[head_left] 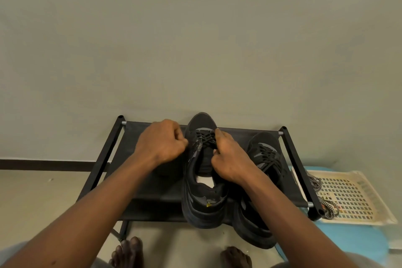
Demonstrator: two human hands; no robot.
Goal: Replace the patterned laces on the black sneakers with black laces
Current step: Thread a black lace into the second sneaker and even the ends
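Two black sneakers stand on a low black shoe rack. The middle sneaker carries a black lace crossed through its eyelets. My left hand is curled at the sneaker's left side and pinches the lace end there. My right hand grips the lace at the sneaker's right side, beside the tongue. The second sneaker stands to the right, also laced in black, partly hidden by my right forearm. Black-and-white patterned laces lie on a cream tray.
The cream perforated tray sits on a blue surface right of the rack. The rack backs onto a plain wall. My bare feet rest on the floor in front of the rack.
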